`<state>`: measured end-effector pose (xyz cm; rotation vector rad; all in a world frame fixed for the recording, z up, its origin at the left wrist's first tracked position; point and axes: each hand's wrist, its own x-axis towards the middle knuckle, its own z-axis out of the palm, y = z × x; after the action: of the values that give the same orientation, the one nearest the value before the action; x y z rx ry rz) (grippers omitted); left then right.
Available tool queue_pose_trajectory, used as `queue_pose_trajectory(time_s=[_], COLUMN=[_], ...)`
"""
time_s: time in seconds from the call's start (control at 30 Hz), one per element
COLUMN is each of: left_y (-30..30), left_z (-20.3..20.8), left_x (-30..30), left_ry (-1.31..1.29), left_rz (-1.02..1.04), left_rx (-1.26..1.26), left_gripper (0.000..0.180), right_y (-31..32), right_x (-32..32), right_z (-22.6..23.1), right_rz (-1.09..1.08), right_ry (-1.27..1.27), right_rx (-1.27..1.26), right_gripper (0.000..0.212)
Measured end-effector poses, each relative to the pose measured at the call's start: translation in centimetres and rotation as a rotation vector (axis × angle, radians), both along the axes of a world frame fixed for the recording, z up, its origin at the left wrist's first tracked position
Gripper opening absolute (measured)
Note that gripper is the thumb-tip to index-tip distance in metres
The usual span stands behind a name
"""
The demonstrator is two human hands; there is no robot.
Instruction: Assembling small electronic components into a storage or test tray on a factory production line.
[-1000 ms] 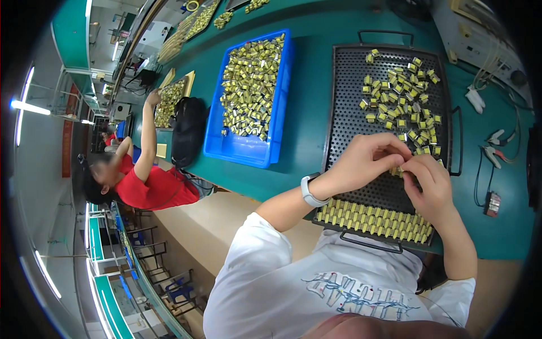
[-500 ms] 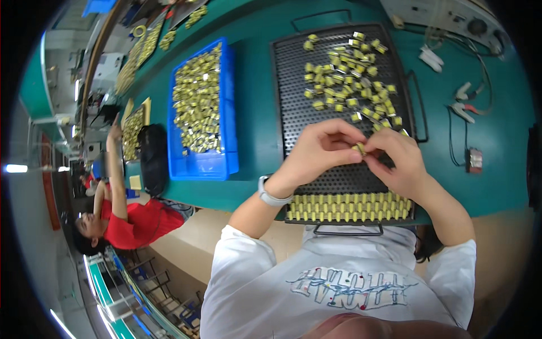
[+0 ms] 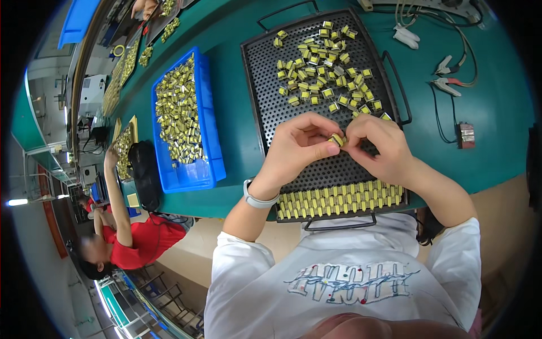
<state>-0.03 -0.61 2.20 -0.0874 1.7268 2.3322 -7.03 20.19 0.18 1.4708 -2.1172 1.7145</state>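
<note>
Over bare black tray, both hands pinch a yellow component (well inside the side rims).

And it's one left hand and one right hand being counted, with one small yellow component held between them! Three handles are spotted on one black perforated tray; dozens of loose components are scattered there, too crowded for exact tallying. One blue bin, two metal clips, one reddish box are noted.
</note>
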Motion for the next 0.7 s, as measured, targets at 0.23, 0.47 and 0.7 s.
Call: queue_pose_trajectory(time_s=[0.23, 0.47, 0.7], left_y=[-0.08, -0.22, -0.27], left_z=[-0.11, -0.21, -0.15], left_x=[0.00, -0.02, -0.02], left_ry=[0.039, 0.050, 0.058], left_rz=[0.013, 0.005, -0.027], left_rx=[-0.015, -0.031, -0.033], left_gripper=[0.032, 0.031, 0.034], right_y=[-0.09, -0.03, 0.08], right_x=[-0.25, -0.47, -0.52], right_z=[0.68, 0.66, 0.59], right_rz=[-0.029, -0.002, -0.005], right_ry=[-0.042, 0.017, 0.051], right_rx=[-0.017, -0.003, 0.014], right_gripper=[0.025, 0.022, 0.021])
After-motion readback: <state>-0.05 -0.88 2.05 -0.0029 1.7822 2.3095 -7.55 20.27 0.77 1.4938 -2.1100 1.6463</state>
